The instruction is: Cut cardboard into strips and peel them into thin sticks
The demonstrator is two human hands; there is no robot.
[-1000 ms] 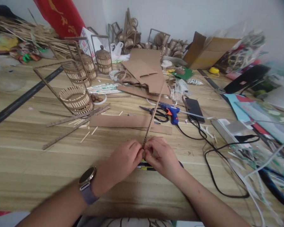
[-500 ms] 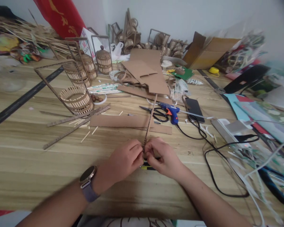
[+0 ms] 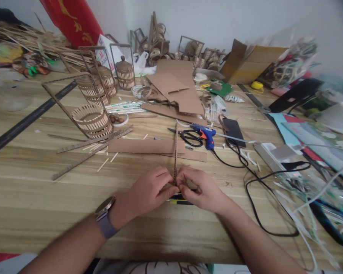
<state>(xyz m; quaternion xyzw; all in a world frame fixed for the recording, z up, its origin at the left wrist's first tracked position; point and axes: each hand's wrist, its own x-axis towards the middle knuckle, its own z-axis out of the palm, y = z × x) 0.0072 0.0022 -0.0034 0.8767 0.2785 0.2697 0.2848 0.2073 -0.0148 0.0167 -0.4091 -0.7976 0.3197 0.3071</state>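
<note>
left hand (image 3: 147, 192) and right hand (image 3: 201, 190) both pinch the cardboard strip (image 3: 175, 152); gold writing on the red banner (image 3: 74, 19) is unreadable.

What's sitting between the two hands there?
A thin corrugated cardboard strip, standing upright, pinched at its base by left hand and right hand, in the head view.

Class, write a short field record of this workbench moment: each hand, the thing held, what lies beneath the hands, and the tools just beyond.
Left hand: pinches the lower end of the cardboard strip; watch on the wrist
Right hand: pinches the same end, close against the other hand
Strip: thin, corrugated edge showing, roughly upright
Under hands: yellow and black tool, mostly hidden, on the wooden table
Beyond: flat cardboard piece, scissors, blue glue gun, phone
</note>
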